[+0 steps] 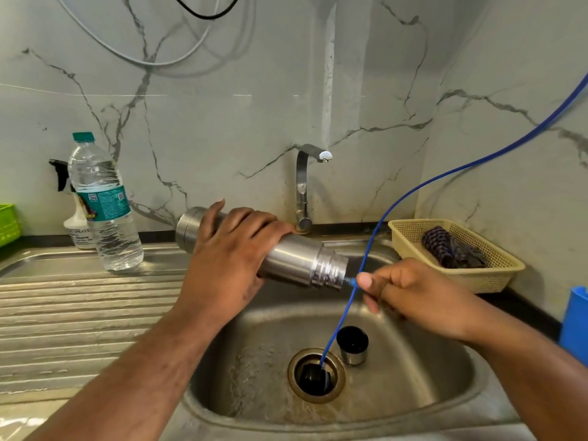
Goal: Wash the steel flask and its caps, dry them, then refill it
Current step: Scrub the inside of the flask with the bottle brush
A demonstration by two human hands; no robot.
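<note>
Head view | left hand (229,259) fingers clamp flask (296,259) over sink (445,361) | right hand (413,291) fingers pinch blue hose (381,218)

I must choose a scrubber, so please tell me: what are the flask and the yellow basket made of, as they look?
Flask: seemingly steel, brushed finish, with soft grey reflections and machined neck threads. Basket: probably plastic, matte pale yellow, with moulded fine mesh walls.

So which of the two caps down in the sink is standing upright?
The steel-sided cap, standing on the basin floor just right of the drain with its dark opening facing up. The other, the black cap, sits down in the drain hole.
</note>
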